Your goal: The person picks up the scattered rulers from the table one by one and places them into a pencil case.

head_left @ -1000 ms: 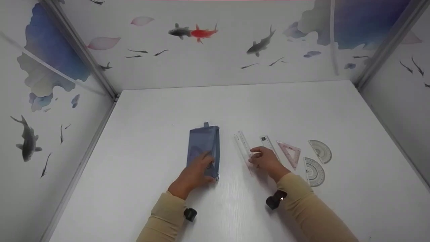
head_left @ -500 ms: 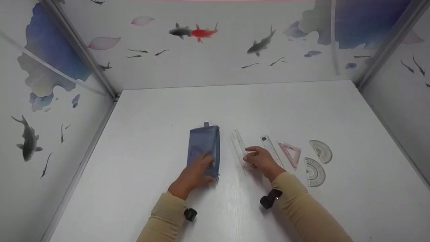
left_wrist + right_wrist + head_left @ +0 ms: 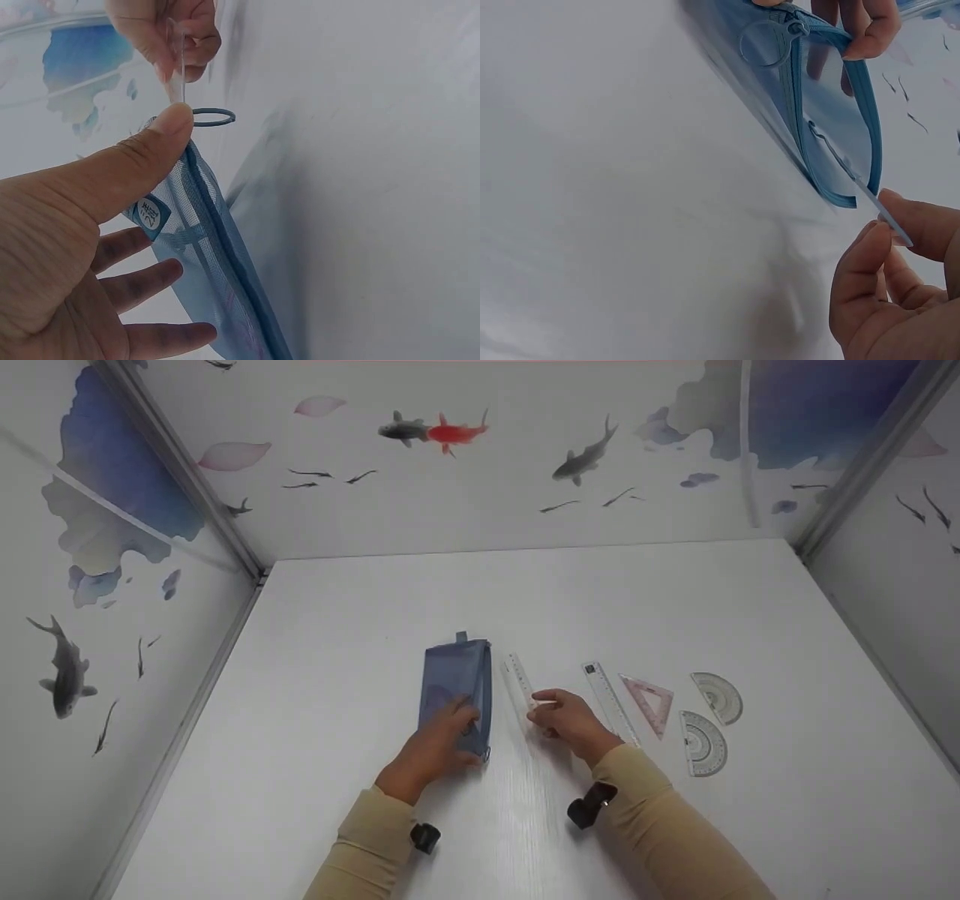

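A blue see-through zip pencil case (image 3: 454,671) lies on the white table, with its mouth unzipped. My left hand (image 3: 439,746) grips its near end; in the left wrist view the thumb (image 3: 161,135) presses by the zip edge and the other fingers are spread. A round zip pull (image 3: 765,43) hangs at that end. Between thumb and fingers, my right hand (image 3: 574,724) pinches a clear ruler (image 3: 517,671), slanted just right of the case. In the right wrist view the ruler (image 3: 892,221) overlaps the open zip mouth.
Right of my right hand lie a second clear ruler (image 3: 609,694), a pink set square (image 3: 636,688) and two clear protractors, one farther back (image 3: 729,701) and the other protractor (image 3: 705,744) nearer. White panels (image 3: 495,517) with painted fish enclose the table at the back and sides.
My right hand has moved left with the clear ruler, closer to the pencil case, uncovering more of the second ruler. The left hand and the case have stayed in place.
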Tool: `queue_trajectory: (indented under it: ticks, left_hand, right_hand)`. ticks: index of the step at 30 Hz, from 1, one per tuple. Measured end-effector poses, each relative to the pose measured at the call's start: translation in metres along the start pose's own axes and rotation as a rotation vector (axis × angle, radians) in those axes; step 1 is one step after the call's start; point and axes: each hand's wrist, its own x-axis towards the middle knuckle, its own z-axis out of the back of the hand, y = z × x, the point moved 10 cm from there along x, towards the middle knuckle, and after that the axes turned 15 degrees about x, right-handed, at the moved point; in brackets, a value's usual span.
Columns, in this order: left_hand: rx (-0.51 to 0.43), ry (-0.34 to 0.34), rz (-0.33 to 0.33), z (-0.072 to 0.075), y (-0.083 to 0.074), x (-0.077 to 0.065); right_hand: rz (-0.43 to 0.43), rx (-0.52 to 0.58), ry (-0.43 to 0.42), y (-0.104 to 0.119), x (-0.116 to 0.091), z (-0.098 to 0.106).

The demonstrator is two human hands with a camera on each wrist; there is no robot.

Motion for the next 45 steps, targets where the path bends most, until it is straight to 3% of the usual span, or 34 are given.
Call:
queue_trajectory:
  ticks: [10,20,28,45]
  left_hand:
    - [-0.008,0.017,0.027,-0.001,0.002,0.0]
    - [-0.021,0.026,0.004,-0.001,0.0,-0.002]
    - [-0.003,0.009,-0.022,0.0,-0.001,-0.001]
    - [0.01,0.012,-0.036,0.002,-0.003,0.001]
  right_hand:
    - [-0.016,0.048,0.019,-0.003,0.003,-0.017]
    - [-0.002,0.146,0.081,-0.004,0.003,-0.033]
    - [0.0,0.085,0.054,-0.003,0.006,-0.038]
    - [-0.023,0.113,0.008,-0.003,0.009,-0.049]
